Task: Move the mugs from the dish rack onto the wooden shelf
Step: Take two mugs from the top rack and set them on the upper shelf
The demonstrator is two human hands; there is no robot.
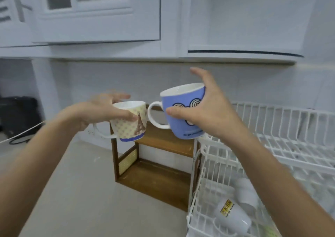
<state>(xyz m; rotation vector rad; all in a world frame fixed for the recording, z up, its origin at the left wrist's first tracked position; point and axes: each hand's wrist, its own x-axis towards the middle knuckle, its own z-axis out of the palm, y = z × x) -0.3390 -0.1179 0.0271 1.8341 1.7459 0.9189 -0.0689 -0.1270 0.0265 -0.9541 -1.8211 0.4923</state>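
Note:
My left hand (101, 110) grips a cream mug (129, 126) with a dotted pattern and an Eiffel Tower print, held upright in the air. A blue mug (179, 113) with white swirls is gripped by my right hand (204, 110), its white handle pointing left. Both mugs hover above the top board of the wooden shelf (163, 142), which stands on the counter against the wall. The white wire dish rack (272, 146) stands to the right of the shelf. White mugs (233, 216) lie on their sides in its lower tier.
A beige counter (81, 191) stretches out to the left of the shelf. White wall cabinets (99, 19) hang overhead. A dark object (18, 115) and a white cable (23, 133) sit at the far left. The shelf's lower board holds nothing.

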